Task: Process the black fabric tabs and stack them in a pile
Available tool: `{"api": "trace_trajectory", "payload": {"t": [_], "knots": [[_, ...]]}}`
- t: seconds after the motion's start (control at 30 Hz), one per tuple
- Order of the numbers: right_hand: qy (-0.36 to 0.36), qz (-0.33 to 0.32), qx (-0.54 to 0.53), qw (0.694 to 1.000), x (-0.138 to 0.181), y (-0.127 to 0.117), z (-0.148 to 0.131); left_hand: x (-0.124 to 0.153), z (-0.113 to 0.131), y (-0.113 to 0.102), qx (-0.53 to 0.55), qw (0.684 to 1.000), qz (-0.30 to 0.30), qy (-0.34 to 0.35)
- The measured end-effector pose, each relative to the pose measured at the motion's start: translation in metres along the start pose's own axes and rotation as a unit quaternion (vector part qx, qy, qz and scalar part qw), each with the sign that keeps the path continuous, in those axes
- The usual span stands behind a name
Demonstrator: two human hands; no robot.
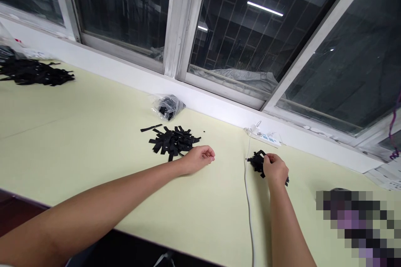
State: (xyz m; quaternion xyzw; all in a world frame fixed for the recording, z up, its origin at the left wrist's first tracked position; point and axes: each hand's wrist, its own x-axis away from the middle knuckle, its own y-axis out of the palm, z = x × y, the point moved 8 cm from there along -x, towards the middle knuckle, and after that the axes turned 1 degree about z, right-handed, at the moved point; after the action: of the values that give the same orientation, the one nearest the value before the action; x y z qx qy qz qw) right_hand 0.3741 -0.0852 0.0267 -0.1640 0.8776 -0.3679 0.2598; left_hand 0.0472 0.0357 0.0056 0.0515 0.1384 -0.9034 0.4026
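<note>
My left hand (199, 159) is just above the pale yellow table, fingers curled in, and no object shows in it. Right beside it, to the left, lies a loose heap of short black fabric strips (173, 139), with one separate strip (151, 127) at its upper left edge. Over a smaller pile of black strips (257, 162), my right hand (275, 170) has thumb and fingers closed on a black strip (262, 153). That hand and wrist cover part of the smaller pile.
A clear plastic bag with black pieces (169, 107) sits near the wall. A larger heap of black strips (34, 73) lies far left. A white cable (248, 200) crosses the table from a power strip (265, 137). Windows line the back; a blurred-out area is at right.
</note>
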Motion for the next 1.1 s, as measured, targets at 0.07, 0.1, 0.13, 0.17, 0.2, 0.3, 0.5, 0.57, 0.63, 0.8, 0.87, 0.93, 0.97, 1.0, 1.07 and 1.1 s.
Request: {"api": "trace_trajectory", "payload": {"t": [0.07, 0.1, 0.13, 0.17, 0.2, 0.3, 0.5, 0.57, 0.63, 0.8, 0.87, 0.93, 0.97, 1.0, 1.07, 1.1], "knots": [[0.025, 0.004, 0.028, 0.999, -0.002, 0.002, 0.011, 0.000, 0.000, 0.000, -0.002, 1.000, -0.002, 0.001], [0.032, 0.008, 0.038, 0.999, -0.002, 0.003, 0.016, 0.000, 0.000, 0.001, -0.004, 1.000, -0.004, 0.003], [0.036, 0.022, 0.047, 0.998, -0.002, 0.002, 0.019, 0.000, 0.000, 0.001, -0.008, 1.000, -0.006, 0.004], [0.039, 0.043, 0.055, 0.997, -0.002, 0.000, 0.023, 0.000, 0.000, 0.001, -0.012, 1.000, -0.007, 0.006], [0.044, 0.067, 0.063, 0.995, -0.002, -0.004, 0.027, 0.000, -0.001, 0.000, -0.016, 1.000, -0.008, 0.008], [0.102, 0.107, 0.048, 0.988, -0.004, -0.014, 0.047, 0.000, -0.001, 0.000, -0.013, 1.000, -0.008, 0.021], [0.195, 0.187, -0.095, 0.958, -0.014, -0.032, 0.082, -0.002, 0.008, -0.009, -0.049, 0.997, 0.029, 0.047], [0.171, 0.202, -0.099, 0.959, -0.017, -0.035, 0.080, -0.005, 0.020, -0.026, -0.082, 0.992, 0.072, 0.065], [0.135, 0.205, -0.084, 0.966, -0.016, -0.035, 0.070, -0.008, 0.035, -0.052, -0.120, 0.982, 0.122, 0.085], [0.048, 0.181, -0.054, 0.981, -0.004, -0.022, 0.032, -0.006, 0.069, -0.123, -0.317, 0.916, 0.220, 0.113], [0.020, 0.160, -0.044, 0.986, 0.003, -0.013, 0.016, -0.008, 0.067, -0.120, -0.433, 0.885, 0.128, 0.111], [-0.007, 0.150, -0.035, 0.988, 0.010, -0.010, 0.001, -0.006, 0.055, -0.110, -0.502, 0.859, 0.035, 0.090], [-0.018, 0.149, -0.032, 0.988, 0.012, -0.012, -0.005, -0.004, 0.049, -0.105, -0.522, 0.849, 0.003, 0.080], [-0.024, 0.149, -0.029, 0.988, 0.013, -0.017, -0.009, -0.002, 0.045, -0.100, -0.536, 0.841, -0.016, 0.072], [-0.022, 0.156, -0.009, 0.987, 0.010, -0.036, -0.008, -0.001, 0.041, -0.094, -0.556, 0.828, -0.032, 0.067], [-0.014, 0.163, 0.012, 0.986, 0.007, -0.049, -0.001, -0.001, 0.040, -0.093, -0.562, 0.824, -0.035, 0.063]]}}
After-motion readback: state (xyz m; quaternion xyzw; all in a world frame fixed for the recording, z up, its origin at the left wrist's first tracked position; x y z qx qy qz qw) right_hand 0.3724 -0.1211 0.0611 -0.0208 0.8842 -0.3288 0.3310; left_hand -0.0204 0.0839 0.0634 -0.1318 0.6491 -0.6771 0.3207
